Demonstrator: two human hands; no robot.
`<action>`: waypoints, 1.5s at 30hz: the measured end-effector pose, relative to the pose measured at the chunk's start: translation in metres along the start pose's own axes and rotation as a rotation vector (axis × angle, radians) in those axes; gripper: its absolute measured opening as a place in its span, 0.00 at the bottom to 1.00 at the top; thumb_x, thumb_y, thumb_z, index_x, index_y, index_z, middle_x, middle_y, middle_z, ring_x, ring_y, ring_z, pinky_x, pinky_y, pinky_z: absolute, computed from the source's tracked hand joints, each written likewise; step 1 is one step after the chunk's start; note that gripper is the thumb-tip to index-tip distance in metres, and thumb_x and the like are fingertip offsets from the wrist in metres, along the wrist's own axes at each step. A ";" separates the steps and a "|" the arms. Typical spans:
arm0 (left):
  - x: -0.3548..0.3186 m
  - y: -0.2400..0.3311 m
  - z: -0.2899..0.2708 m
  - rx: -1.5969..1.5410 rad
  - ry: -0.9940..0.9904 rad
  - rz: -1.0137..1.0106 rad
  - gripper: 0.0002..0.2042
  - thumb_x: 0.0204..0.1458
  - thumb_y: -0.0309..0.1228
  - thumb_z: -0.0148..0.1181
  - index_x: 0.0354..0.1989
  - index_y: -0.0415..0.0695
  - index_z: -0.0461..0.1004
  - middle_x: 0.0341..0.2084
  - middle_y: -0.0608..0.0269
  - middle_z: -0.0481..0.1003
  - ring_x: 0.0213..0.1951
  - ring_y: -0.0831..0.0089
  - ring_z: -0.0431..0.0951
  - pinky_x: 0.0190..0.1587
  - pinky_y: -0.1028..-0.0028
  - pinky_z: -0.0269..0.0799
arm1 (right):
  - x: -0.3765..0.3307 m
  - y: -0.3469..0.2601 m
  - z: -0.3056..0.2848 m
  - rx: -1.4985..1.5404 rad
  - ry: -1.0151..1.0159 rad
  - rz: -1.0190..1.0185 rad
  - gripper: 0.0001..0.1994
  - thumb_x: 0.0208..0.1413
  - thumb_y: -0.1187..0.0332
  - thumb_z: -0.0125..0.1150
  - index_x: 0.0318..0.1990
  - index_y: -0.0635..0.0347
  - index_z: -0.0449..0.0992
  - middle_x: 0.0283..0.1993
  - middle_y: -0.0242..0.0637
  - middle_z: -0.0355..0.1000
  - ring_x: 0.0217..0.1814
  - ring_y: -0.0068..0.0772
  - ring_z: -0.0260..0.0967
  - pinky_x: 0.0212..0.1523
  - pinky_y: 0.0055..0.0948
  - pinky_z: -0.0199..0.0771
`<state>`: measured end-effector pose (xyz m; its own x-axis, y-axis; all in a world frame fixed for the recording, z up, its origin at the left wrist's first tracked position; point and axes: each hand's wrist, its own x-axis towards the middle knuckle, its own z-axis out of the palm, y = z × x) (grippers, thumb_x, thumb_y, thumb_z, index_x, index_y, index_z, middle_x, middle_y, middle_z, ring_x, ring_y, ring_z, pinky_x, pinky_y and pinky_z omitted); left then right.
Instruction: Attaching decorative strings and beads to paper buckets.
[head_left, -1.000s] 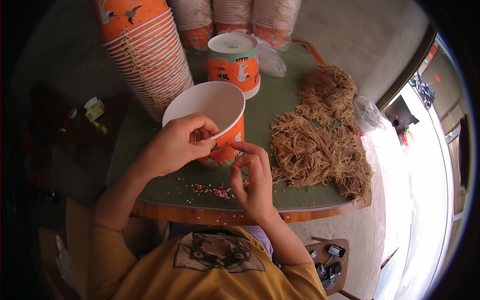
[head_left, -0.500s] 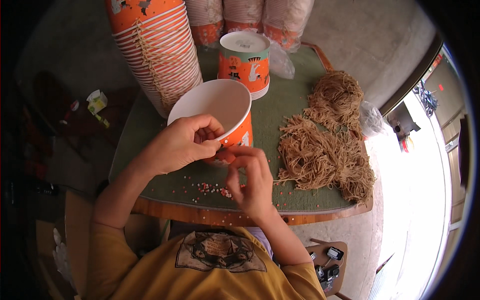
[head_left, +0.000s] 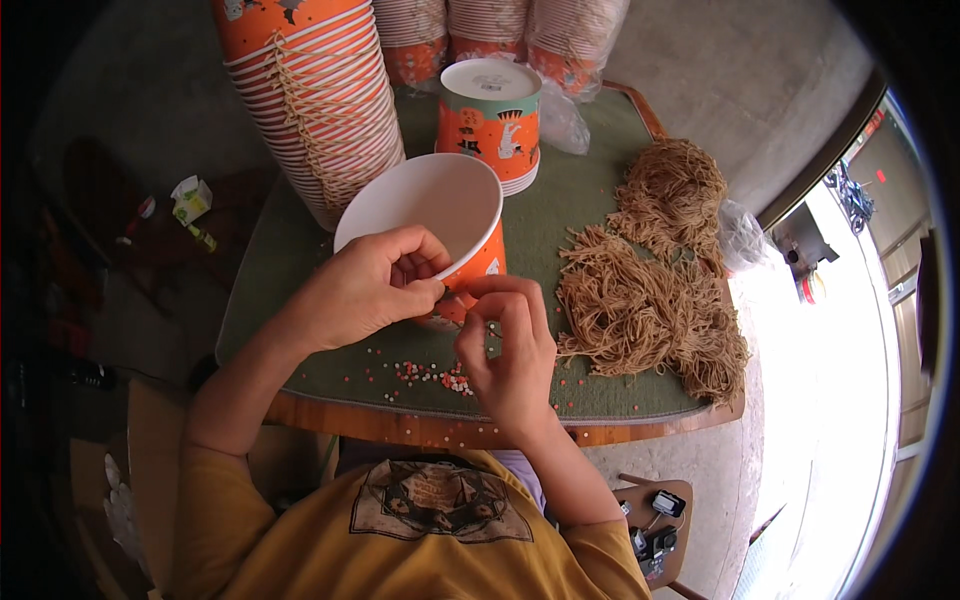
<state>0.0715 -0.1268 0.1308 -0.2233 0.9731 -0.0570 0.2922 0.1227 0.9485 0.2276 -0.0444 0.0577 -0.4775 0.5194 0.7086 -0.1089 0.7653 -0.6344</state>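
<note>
Orange bucket (head_left: 445, 205) stands near the front edge of the table (head_left: 340, 419); left hand (head_left: 365, 290) pinches its rim, right hand (head_left: 512, 340) curls at its wall, grip unclear. Close fingerwork seems in hand, calling next for a steady rim.

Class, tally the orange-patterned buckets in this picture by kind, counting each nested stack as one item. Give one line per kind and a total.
Open bucket: 1
Tall unwrapped stack: 1
Short upside-down stack: 1
Plastic-wrapped stacks: 3
Total: 6
</note>
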 end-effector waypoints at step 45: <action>0.018 -0.012 0.028 0.427 0.270 0.455 0.02 0.56 0.21 0.53 0.34 0.37 0.67 0.31 0.61 0.71 0.33 0.72 0.72 0.38 0.73 0.68 | 0.014 0.006 -0.026 0.142 -0.041 0.356 0.09 0.56 0.73 0.61 0.43 0.62 0.71 0.25 0.33 0.68 0.21 0.20 0.63 0.24 0.22 0.66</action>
<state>0.0902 -0.1055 0.1097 -0.1994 0.8699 0.4511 0.7412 -0.1672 0.6501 0.2425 -0.0228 0.0717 -0.5410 0.7257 0.4250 -0.0479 0.4780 -0.8771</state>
